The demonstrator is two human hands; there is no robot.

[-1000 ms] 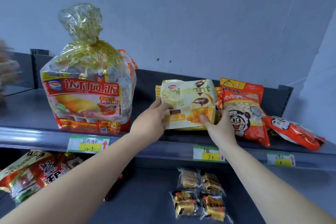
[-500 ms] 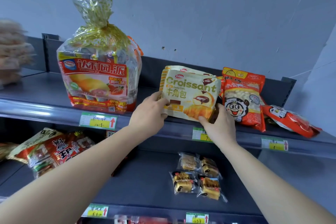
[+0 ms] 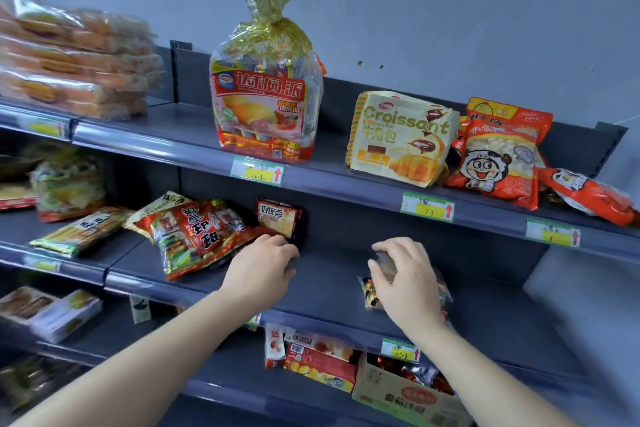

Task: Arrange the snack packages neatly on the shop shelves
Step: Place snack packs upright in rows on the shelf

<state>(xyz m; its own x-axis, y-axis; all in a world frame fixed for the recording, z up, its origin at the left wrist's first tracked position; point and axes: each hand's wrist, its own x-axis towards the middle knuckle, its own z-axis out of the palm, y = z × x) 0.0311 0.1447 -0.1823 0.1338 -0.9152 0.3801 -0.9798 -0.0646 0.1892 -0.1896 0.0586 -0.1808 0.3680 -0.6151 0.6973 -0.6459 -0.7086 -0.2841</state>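
Note:
The cream Croissant bag (image 3: 398, 139) stands on the top shelf (image 3: 166, 144), between a gold-tied red pie bag (image 3: 263, 114) and a red cartoon snack bag (image 3: 498, 156); neither hand touches it. My left hand (image 3: 263, 267) rests knuckles-up on the middle shelf (image 3: 329, 274), at the corner of a red rice-cracker bag (image 3: 197, 232) and below a small dark packet (image 3: 278, 218). Its fingertips are hidden. My right hand (image 3: 405, 274) is closed over small clear pastry packets (image 3: 369, 295) and covers most of them.
Another red bag (image 3: 588, 194) lies flat at the top shelf's right end. Stacked bread packs (image 3: 69, 55) fill the upper left. A green-striped pack (image 3: 79, 229) lies on the middle shelf's left. The bottom shelf holds a cardboard box (image 3: 408, 395) and flat boxes (image 3: 62, 315).
Both hands have let go of the Croissant bag, which now stands on the top shelf. They have dropped to the middle shelf, the right onto the pastry packets. The view has tilted downward.

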